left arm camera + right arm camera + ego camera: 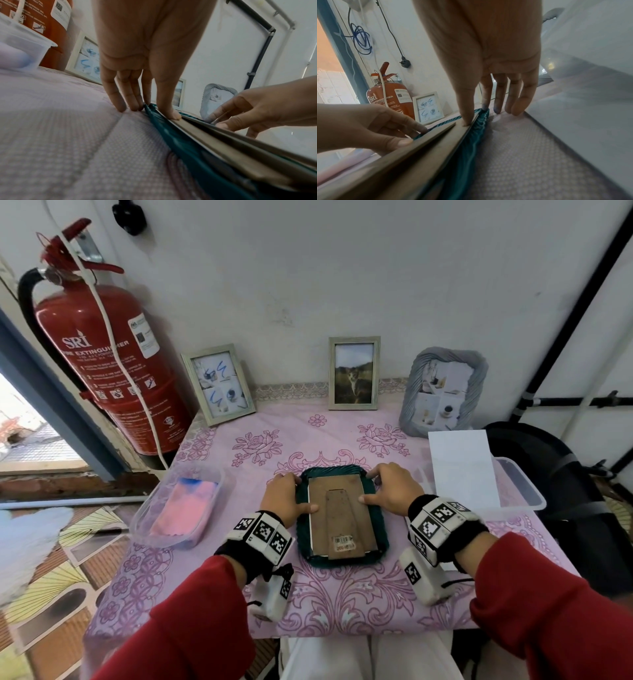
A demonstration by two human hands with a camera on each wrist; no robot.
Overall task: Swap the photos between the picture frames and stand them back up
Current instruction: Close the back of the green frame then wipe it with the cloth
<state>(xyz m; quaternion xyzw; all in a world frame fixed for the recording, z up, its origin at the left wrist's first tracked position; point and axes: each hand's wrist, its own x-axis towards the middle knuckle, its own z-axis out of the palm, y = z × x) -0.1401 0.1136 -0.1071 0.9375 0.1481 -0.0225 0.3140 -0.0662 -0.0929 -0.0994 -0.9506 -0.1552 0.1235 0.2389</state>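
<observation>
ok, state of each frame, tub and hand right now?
teal frame: face down, backing board in.
left hand: thumb pressing backing board.
right hand: thumb pressing backing board.
cat-photo frame: standing.
grey frame: standing.
left tub: open, pink cloth inside.

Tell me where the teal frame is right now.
In the head view, the teal frame lies face down at the table's centre, between the left hand and right hand, in front of the cat photo frame.

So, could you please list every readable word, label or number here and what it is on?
"SRI": red fire extinguisher body.
"EXTINGUISHER": same body, partly behind a white cord.
Its instruction lines and white label: too small.
Barcode sticker on the teal frame backing: digits blurred.
</observation>
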